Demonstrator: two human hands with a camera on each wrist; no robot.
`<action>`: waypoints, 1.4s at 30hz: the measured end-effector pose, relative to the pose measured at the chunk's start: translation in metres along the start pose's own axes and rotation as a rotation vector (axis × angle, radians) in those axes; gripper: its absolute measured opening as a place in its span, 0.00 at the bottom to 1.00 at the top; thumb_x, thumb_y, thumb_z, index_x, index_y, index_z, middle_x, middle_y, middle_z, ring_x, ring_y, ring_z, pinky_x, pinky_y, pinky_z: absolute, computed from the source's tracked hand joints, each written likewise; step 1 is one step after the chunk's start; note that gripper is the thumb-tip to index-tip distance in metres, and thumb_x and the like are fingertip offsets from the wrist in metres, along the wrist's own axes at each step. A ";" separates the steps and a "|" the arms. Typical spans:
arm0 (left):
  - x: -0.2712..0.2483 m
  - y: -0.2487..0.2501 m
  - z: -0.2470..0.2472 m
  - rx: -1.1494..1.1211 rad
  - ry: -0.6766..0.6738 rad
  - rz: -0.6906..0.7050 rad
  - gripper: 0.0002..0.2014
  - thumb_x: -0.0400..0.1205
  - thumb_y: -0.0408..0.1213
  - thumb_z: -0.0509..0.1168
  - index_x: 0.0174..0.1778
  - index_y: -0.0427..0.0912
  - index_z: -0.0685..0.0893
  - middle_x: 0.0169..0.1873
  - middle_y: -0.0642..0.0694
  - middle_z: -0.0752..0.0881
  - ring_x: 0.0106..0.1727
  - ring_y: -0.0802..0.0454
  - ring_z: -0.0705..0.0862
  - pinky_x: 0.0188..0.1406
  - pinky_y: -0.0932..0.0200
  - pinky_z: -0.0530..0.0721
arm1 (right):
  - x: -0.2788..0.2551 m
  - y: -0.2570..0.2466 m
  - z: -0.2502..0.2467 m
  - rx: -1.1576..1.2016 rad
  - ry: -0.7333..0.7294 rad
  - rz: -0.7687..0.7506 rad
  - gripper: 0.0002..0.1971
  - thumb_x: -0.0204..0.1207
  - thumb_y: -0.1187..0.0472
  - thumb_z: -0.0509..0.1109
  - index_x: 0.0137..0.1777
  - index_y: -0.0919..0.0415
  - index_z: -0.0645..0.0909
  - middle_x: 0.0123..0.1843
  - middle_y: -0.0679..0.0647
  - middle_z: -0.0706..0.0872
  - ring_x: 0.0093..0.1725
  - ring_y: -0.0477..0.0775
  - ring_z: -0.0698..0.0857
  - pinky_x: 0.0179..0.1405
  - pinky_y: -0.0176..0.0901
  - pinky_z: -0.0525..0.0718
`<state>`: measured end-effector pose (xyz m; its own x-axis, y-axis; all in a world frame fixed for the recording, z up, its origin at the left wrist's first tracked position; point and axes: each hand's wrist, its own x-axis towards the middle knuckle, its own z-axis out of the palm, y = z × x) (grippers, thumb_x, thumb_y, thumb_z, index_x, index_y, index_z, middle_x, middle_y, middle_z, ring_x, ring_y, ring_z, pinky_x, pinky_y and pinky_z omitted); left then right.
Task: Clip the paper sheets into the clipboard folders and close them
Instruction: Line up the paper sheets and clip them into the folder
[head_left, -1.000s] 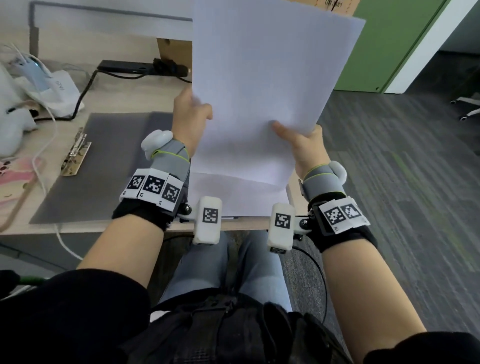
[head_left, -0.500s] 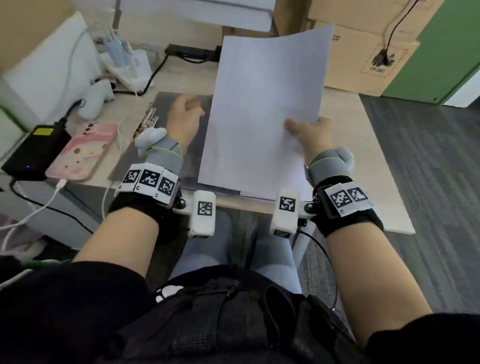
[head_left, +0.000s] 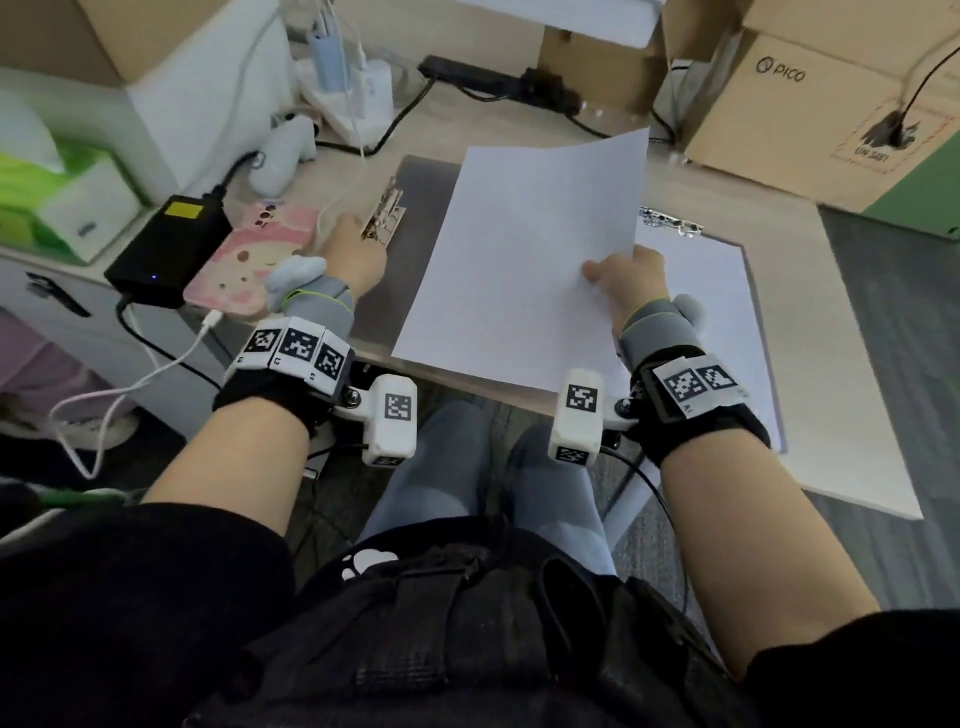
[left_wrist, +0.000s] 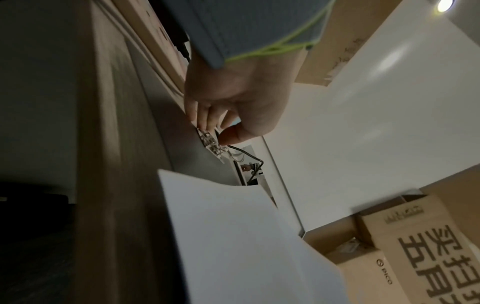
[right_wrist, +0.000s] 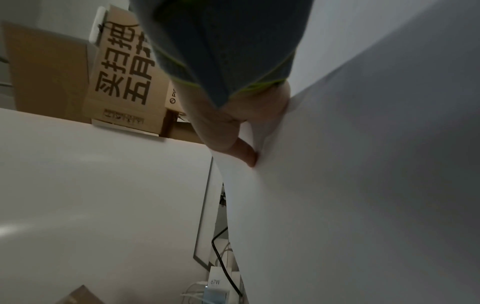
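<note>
My right hand (head_left: 631, 283) pinches a white paper sheet (head_left: 524, 260) by its edge, holding it above the grey clipboard folder (head_left: 415, 208) on the counter (head_left: 831, 332). My left hand (head_left: 358, 254) has curled fingers at the folder's metal clip (head_left: 383, 215), thumb touching it.

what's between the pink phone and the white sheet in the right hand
In the head view, the left hand at the brass metal clip, then a bare strip of grey clipboard folder, lie between pink phone and white paper sheet.

The left hand (head_left: 353, 254) is off the paper sheet (head_left: 524, 270) and now at the metal clip (head_left: 383, 215) of the grey clipboard folder (head_left: 415, 197); the right hand (head_left: 631, 283) alone holds the sheet, now lowered over that folder.
</note>
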<state>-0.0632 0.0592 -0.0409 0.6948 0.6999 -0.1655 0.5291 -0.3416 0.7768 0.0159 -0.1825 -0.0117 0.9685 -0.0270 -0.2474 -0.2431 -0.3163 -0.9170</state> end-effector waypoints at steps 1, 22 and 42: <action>0.000 0.000 0.002 -0.064 -0.022 0.030 0.24 0.82 0.32 0.57 0.76 0.41 0.66 0.74 0.41 0.75 0.74 0.41 0.72 0.69 0.59 0.69 | -0.002 -0.001 0.000 0.003 -0.020 0.014 0.12 0.72 0.71 0.68 0.32 0.57 0.73 0.40 0.56 0.81 0.43 0.56 0.79 0.46 0.44 0.79; 0.041 -0.019 -0.009 -0.375 -0.218 -0.089 0.24 0.76 0.13 0.46 0.63 0.31 0.77 0.39 0.47 0.82 0.23 0.62 0.76 0.17 0.73 0.64 | 0.030 -0.012 0.062 -0.107 -0.200 0.130 0.19 0.74 0.74 0.64 0.66 0.74 0.76 0.45 0.60 0.80 0.38 0.54 0.78 0.31 0.38 0.75; 0.063 0.015 -0.013 -0.465 -0.300 -0.044 0.19 0.69 0.33 0.54 0.49 0.48 0.86 0.50 0.47 0.85 0.37 0.58 0.82 0.34 0.64 0.82 | 0.042 0.001 0.062 -0.141 -0.244 0.096 0.23 0.76 0.67 0.68 0.71 0.65 0.70 0.61 0.59 0.82 0.54 0.60 0.83 0.65 0.57 0.82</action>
<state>-0.0174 0.1062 -0.0320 0.8212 0.4748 -0.3165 0.3367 0.0446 0.9405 0.0530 -0.1249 -0.0427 0.8958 0.1599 -0.4146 -0.3069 -0.4522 -0.8375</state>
